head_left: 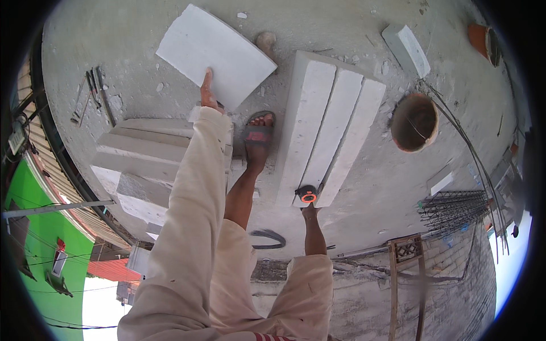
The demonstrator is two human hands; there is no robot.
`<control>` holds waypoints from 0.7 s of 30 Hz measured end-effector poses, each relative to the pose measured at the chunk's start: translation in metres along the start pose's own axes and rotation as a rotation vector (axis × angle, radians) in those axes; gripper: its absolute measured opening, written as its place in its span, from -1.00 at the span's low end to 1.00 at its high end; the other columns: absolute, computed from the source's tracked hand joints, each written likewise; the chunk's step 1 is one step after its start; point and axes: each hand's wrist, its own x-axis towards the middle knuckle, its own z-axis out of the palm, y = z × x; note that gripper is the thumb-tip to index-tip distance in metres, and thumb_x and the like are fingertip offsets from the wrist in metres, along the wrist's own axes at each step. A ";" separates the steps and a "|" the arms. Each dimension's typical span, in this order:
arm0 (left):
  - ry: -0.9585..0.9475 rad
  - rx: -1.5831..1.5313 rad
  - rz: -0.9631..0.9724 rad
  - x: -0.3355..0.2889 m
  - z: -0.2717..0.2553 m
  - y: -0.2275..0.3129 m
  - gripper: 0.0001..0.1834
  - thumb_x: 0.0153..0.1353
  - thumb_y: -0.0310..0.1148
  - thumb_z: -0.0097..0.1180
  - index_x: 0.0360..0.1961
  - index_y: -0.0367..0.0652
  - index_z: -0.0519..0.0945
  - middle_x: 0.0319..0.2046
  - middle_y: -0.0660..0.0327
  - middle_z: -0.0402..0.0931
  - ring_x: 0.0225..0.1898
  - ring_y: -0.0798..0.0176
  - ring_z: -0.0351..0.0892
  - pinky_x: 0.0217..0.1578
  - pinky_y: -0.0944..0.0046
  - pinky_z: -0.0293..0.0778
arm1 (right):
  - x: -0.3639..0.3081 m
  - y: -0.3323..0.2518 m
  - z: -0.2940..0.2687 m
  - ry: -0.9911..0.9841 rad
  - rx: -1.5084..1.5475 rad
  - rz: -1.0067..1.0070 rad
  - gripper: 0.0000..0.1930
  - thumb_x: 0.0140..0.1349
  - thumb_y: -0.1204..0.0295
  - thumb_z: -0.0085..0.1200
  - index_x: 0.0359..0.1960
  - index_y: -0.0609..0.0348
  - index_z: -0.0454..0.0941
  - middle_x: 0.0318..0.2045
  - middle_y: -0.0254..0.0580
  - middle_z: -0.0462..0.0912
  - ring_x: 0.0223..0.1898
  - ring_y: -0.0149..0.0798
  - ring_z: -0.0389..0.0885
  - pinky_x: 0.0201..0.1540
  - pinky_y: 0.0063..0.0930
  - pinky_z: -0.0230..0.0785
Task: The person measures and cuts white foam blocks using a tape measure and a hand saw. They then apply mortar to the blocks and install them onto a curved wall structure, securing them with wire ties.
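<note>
Three long white blocks [319, 122] are lying side by side. One broad white slab [219, 48], left of them, is being gripped at its near edge by the left hand [210, 96], the thumb pressing on its face and the other fingers hiding from view. A black-and-orange tape measure [307, 194] is resting on the blocks' near end.

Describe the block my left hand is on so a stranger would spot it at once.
On the grey concrete floor, find the sandalled foot left of three long white blocks lying side by side. Beyond its toes, to the left, is an angled white block. Unlike those three, it shows one broad, unbroken face, with your left hand on its near edge.
</note>
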 end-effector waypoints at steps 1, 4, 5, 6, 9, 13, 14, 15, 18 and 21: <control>-0.021 0.042 0.005 -0.005 0.007 0.006 -0.14 0.22 0.21 0.26 0.42 -0.05 0.38 0.33 0.18 0.39 0.32 0.12 0.38 0.29 -0.02 0.26 | 0.002 0.003 -0.002 -0.001 0.003 -0.008 -0.65 0.17 0.25 0.40 -0.36 0.42 0.75 -0.55 -0.03 0.74 -0.51 -0.18 0.70 -0.39 -0.17 0.56; 0.050 0.206 -0.017 -0.023 0.004 0.023 -0.15 0.19 0.13 0.32 0.40 -0.10 0.40 0.31 0.15 0.42 0.28 0.10 0.42 0.25 0.00 0.32 | 0.015 0.032 -0.040 0.022 -0.014 -0.085 -0.64 0.16 0.24 0.41 -0.37 0.42 0.75 -0.55 -0.03 0.74 -0.51 -0.18 0.69 -0.39 -0.17 0.56; 0.092 0.268 -0.026 -0.029 0.004 0.031 -0.15 0.17 0.10 0.35 0.39 -0.12 0.41 0.29 0.15 0.44 0.27 0.10 0.44 0.24 0.02 0.35 | 0.017 0.043 -0.054 0.041 -0.012 -0.107 -0.64 0.16 0.24 0.41 -0.37 0.42 0.75 -0.55 -0.03 0.74 -0.51 -0.18 0.69 -0.39 -0.17 0.56; 0.122 0.269 0.020 -0.032 0.014 0.041 -0.13 0.10 0.07 0.39 0.36 -0.16 0.43 0.25 0.12 0.47 0.24 0.09 0.46 0.24 0.04 0.34 | 0.017 0.047 -0.057 0.062 0.009 -0.127 -0.64 0.16 0.24 0.41 -0.37 0.42 0.75 -0.55 -0.03 0.74 -0.51 -0.18 0.69 -0.39 -0.17 0.56; 0.171 0.437 0.126 -0.048 0.076 0.058 -0.07 -0.09 0.00 0.51 0.27 -0.30 0.49 0.15 0.05 0.56 0.16 0.04 0.53 0.21 0.11 0.38 | 0.000 -0.014 -0.020 0.152 0.145 -0.013 -0.63 0.16 0.22 0.39 -0.40 0.40 0.73 -0.55 0.05 0.72 -0.50 -0.04 0.72 -0.40 -0.12 0.54; 0.549 0.966 0.160 -0.096 0.112 0.110 -0.03 -0.23 0.06 0.53 0.13 -0.47 0.58 0.06 -0.08 0.65 0.09 -0.07 0.62 0.16 0.14 0.48 | 0.005 -0.007 -0.035 0.173 0.050 -0.156 -0.62 0.20 0.14 0.33 -0.37 0.31 0.73 -0.48 0.21 0.72 -0.46 0.22 0.72 -0.37 0.00 0.55; 0.509 1.068 0.190 -0.116 0.118 0.120 -0.03 -0.23 0.05 0.53 0.14 -0.49 0.57 0.06 -0.10 0.65 0.08 -0.10 0.63 0.15 0.12 0.49 | -0.001 -0.006 -0.034 0.158 0.046 -0.156 -0.61 0.20 0.12 0.33 -0.37 0.29 0.74 -0.47 0.22 0.72 -0.43 0.25 0.72 -0.34 0.03 0.55; 0.468 1.168 0.226 -0.136 0.112 0.131 -0.02 -0.22 0.04 0.53 0.14 -0.50 0.57 0.06 -0.13 0.65 0.08 -0.12 0.64 0.14 0.10 0.51 | -0.004 -0.008 -0.033 0.144 0.045 -0.156 -0.61 0.20 0.09 0.32 -0.36 0.26 0.74 -0.46 0.23 0.71 -0.40 0.27 0.72 -0.31 0.07 0.56; 0.326 1.460 0.319 -0.217 0.095 0.150 0.19 -0.23 0.08 0.51 0.35 -0.50 0.35 0.22 -0.27 0.50 0.24 -0.25 0.52 0.27 -0.02 0.41 | -0.011 -0.011 -0.030 0.082 -0.042 -0.129 -0.58 0.19 0.13 0.31 -0.39 0.38 0.70 -0.45 0.25 0.71 -0.32 0.34 0.70 -0.22 0.13 0.53; 0.250 1.779 0.572 -0.329 0.074 0.155 0.23 -0.20 0.09 0.48 0.42 -0.46 0.25 0.26 -0.30 0.45 0.28 -0.31 0.46 0.31 -0.04 0.36 | 0.026 0.047 0.013 0.053 -0.104 -0.007 -0.44 0.17 -0.10 0.27 -0.13 0.21 0.71 -0.11 0.15 0.70 0.01 0.21 0.64 0.10 0.05 0.50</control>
